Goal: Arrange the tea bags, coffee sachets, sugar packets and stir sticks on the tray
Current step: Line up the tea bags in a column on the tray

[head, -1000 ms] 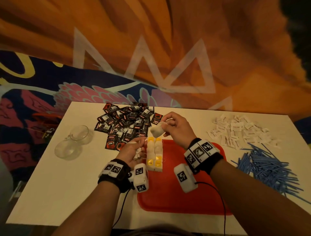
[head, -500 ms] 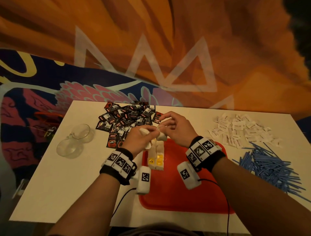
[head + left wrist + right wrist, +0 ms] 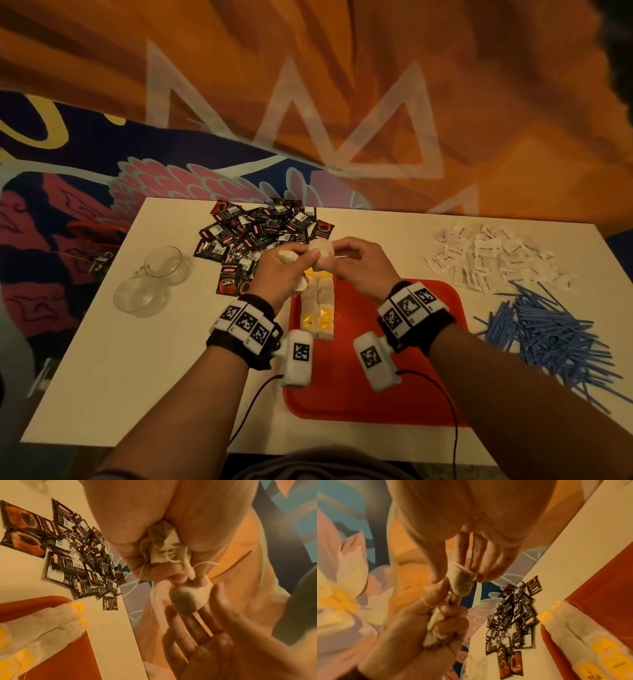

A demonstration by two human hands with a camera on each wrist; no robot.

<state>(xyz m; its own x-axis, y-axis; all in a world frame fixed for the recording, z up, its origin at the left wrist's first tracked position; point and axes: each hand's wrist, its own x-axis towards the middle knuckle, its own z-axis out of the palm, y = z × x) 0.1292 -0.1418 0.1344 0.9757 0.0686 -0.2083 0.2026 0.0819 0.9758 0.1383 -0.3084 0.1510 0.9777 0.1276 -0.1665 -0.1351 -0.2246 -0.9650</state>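
Right fingers: thumb and fingertips of the right hand (image 3: pixel 356 263) pinch one soft, rounded white paper tea bag (image 3: pixel 321 253), dark leaf showing through the thin paper; remaining fingers (image 3: pixel 489 562) extended, close together.
Left fingers: left hand (image 3: pixel 281 270) curled into a fist round a crumpled bunch of white tea bags (image 3: pixel 163 547), loose white strings trailing out; thumb and forefinger also meet the pinched bag's lower end.
Position: both hands held in the air, touching, over the far edge of the tray.
Tray: flat red plastic tray with rounded corners (image 3: pixel 404 404), on the counter just in front of the person.
Laid tea bags: two lengthwise rows of pale, pillowy tea bags with yellow paper tags (image 3: pixel 317 308) along the tray's left part, rows touching.
Coffee: loose heap of glossy black-and-red coffee sachets (image 3: pixel 260 233), far side of the counter, left of centre.
Sugar: scatter of small white paper sugar packets (image 3: pixel 493 257), far right.
Sticks: pile of thin blue stir sticks (image 3: pixel 555 332), right of the tray.
Glassware: two clear glass cups (image 3: pixel 150 281) at left, touching.
Counter: smooth, matte white counter (image 3: pixel 137 377).
Room: orange, navy and pink patterned surface (image 3: pixel 342 102) beyond the counter.
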